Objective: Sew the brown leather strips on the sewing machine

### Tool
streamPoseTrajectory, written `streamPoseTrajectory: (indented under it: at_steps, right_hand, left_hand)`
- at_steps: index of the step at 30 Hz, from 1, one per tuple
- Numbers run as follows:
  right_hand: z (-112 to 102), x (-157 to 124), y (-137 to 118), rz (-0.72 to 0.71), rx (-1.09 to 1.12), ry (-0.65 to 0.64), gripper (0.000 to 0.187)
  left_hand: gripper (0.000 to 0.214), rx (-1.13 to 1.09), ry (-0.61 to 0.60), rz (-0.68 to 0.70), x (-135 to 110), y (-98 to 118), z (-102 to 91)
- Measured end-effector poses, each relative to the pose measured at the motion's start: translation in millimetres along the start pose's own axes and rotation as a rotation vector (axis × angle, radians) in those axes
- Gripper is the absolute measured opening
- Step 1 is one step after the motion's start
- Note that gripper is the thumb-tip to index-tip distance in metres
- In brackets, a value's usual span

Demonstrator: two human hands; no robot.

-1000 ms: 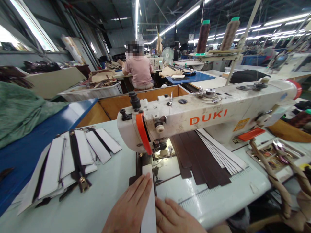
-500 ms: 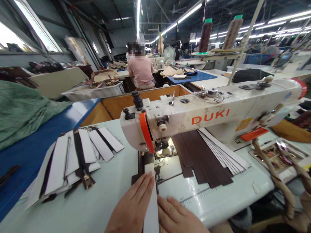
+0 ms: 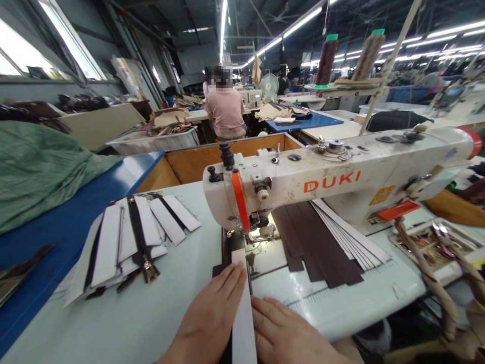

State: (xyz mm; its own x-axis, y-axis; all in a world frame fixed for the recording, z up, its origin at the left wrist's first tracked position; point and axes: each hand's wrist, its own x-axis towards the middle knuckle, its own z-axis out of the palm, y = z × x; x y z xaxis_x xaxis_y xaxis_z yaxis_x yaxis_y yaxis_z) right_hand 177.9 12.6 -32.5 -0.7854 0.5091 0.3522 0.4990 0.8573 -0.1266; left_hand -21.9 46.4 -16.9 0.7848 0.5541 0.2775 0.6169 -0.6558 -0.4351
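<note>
My left hand (image 3: 206, 318) and my right hand (image 3: 288, 333) lie flat on the sewing table, pressing either side of a long white strip (image 3: 243, 318). A dark backing shows beneath the strip. Its far end stops just short of the presser foot (image 3: 261, 230) of a white DUKI sewing machine (image 3: 333, 184). Right of the needle area lie dark brown leather strips (image 3: 318, 258) beside a fanned stack of white-edged strips (image 3: 350, 237). Left of my hands sit white strips with dark zippers (image 3: 129, 237), one with a brass pull.
A green cloth (image 3: 41, 172) lies on a blue-topped bench (image 3: 64, 227) at left. A tray of metal parts (image 3: 432, 250) sits at right. Thread cones (image 3: 326, 60) stand behind the machine. Beyond a wooden bin (image 3: 197, 164), a person in a pink top (image 3: 225, 108) sits working.
The whole scene has shifted right in view as my head turned. The strip's far end sits slightly closer to the presser foot, with both hands moving along with it.
</note>
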Motion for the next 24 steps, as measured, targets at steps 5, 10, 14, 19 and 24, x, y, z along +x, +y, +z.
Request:
streamPoseTrajectory:
  at_steps: [5, 10, 14, 19, 24]
  right_hand:
    - [-25, 7, 3, 0.092, 0.155, -0.030, 0.015]
    - [-22, 18, 12, 0.188, 0.103, 0.052, 0.009]
    - [-18, 26, 23, -0.004, 0.055, 0.088, 0.009]
    - [-19, 30, 31, -0.080, 0.028, 0.033, 0.006]
    - [-17, 30, 35, -0.118, 0.015, 0.013, 0.008]
  left_hand:
    - [0.047, -0.089, 0.003, -0.010, 5, -3, -5.5]
    - [0.047, -0.157, 0.030, -0.089, 9, -2, -11.0]
    - [0.042, -0.200, -0.008, -0.138, 11, 2, -14.0]
    - [0.040, -0.158, 0.048, -0.130, 12, 8, -15.1]
    - [0.042, -0.125, 0.121, -0.128, 16, 8, -15.1]
